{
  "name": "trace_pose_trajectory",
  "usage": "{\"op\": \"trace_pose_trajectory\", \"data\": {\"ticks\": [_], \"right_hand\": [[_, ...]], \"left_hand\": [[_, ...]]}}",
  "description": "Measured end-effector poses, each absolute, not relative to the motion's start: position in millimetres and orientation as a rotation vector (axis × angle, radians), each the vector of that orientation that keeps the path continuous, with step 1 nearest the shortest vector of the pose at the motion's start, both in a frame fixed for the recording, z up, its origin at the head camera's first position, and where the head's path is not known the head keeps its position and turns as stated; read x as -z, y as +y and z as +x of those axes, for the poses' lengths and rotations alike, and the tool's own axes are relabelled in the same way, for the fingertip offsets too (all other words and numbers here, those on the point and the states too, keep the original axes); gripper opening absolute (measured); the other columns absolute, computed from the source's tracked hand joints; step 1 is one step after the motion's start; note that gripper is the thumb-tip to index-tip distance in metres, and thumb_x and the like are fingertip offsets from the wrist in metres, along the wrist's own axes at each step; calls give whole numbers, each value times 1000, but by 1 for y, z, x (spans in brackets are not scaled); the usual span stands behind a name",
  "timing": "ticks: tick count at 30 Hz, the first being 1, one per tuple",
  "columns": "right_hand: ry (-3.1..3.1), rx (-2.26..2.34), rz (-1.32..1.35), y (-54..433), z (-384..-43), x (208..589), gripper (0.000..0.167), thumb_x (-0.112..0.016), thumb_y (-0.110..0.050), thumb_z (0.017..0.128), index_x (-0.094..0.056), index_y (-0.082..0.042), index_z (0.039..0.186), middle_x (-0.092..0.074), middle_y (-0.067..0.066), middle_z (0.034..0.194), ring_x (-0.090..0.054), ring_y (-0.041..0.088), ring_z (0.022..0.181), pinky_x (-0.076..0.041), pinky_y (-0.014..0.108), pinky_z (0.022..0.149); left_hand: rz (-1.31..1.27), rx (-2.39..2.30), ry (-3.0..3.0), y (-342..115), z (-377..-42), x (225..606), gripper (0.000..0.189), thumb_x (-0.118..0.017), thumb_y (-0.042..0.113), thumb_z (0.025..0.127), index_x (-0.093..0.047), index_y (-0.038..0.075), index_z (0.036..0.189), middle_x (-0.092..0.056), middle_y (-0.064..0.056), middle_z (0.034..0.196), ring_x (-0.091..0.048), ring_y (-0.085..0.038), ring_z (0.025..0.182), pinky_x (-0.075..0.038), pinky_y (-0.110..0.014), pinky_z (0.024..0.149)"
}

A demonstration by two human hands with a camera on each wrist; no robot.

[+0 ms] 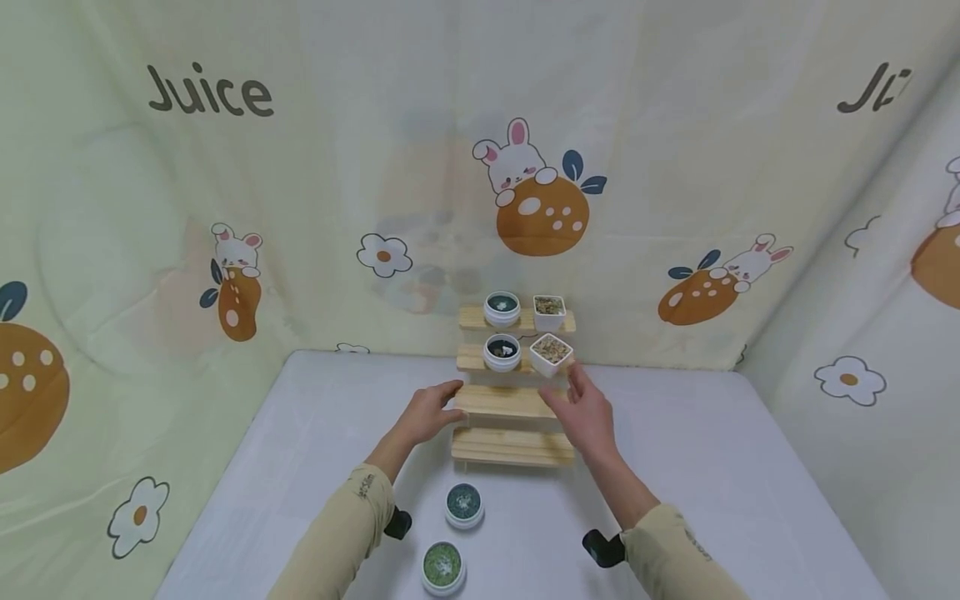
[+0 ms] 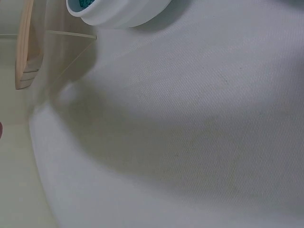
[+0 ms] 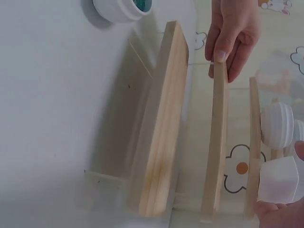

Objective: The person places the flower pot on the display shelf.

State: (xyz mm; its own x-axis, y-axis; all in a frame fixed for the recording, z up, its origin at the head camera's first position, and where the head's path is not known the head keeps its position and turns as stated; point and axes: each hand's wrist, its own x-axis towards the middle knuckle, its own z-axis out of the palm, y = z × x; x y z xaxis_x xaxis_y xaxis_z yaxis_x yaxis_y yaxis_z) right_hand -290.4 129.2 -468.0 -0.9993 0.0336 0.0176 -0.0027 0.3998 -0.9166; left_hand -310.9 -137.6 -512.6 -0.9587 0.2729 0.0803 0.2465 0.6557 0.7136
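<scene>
A stepped wooden rack [image 1: 510, 402] stands against the back cloth. My left hand [image 1: 426, 414] pinches the left end of its third step from the top; the right wrist view shows the thumb on the front edge. With thumb and fingers, my right hand [image 1: 589, 418] holds a white square pot [image 1: 551, 355] with a brownish, crumbly top, at the right of the second step. The pot sits turned cornerwise. Beside it on that step is a white round pot [image 1: 502, 353] with a dark top. Neither hand's fingers are clear in the left wrist view.
The top step carries another round pot [image 1: 502, 309] and another square pot [image 1: 549, 312]. In front of the rack, a blue-green-topped round pot [image 1: 464, 506] and a green-topped round pot [image 1: 443, 568] stand on the white table [image 1: 675, 492]. Printed cloth [image 1: 420, 167] hangs behind.
</scene>
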Motion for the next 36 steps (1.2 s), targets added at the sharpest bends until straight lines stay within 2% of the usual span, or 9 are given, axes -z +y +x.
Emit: {"op": "trace_pose_trajectory", "data": {"ticks": [11, 25, 36], "right_hand": [[-2609, -1716, 29, 113, -268, 480, 80, -71, -32, 90, -31, 0, 151, -35, 16, 154, -39, 28, 138, -37, 36, 112], [-2652, -1634, 195, 82, -235, 502, 72, -73, -31, 89, -42, 1, 145, -45, 15, 147, -46, 30, 133, -41, 41, 108], [-2693, -1817, 353, 69, -220, 525, 75, -73, -35, 88, -41, 0, 147, -43, 16, 149, -44, 31, 135, -41, 40, 108]], "left_hand": [[420, -1188, 2829, -138, -314, 514, 61, -75, 19, 88, -50, -5, 139, -55, -20, 137, -56, -32, 124, -47, -39, 104], [402, -1197, 2823, -137, -314, 515, 61, -74, 19, 88, -50, -4, 139, -55, -19, 138, -55, -31, 125, -47, -38, 105], [374, -1189, 2817, -135, -311, 513, 61, -74, 18, 88, -50, -2, 140, -55, -18, 138, -54, -30, 126, -45, -39, 106]]}}
